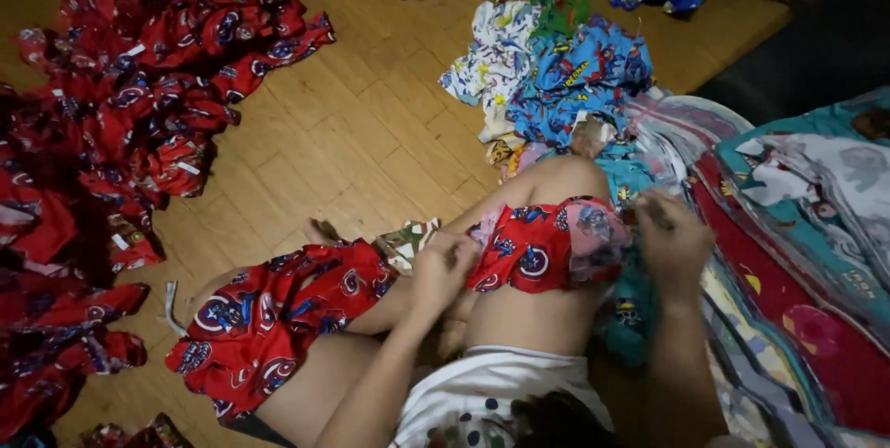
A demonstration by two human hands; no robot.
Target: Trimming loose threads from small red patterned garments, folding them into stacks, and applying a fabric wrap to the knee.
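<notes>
Floor: wood parquet, smooth, low sheen. Red printed garment over the knee: thin woven cloth, matt. Heaped red pieces and blue piece: same matt printed cloth.

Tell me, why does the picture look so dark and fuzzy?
Head view: dim light, brightest on the wood floor in the middle; the corners sink into shadow, darkest at the top right. The right hand is smeared, and so is the left hand on the red cloth. The red pile looks murky.
</notes>
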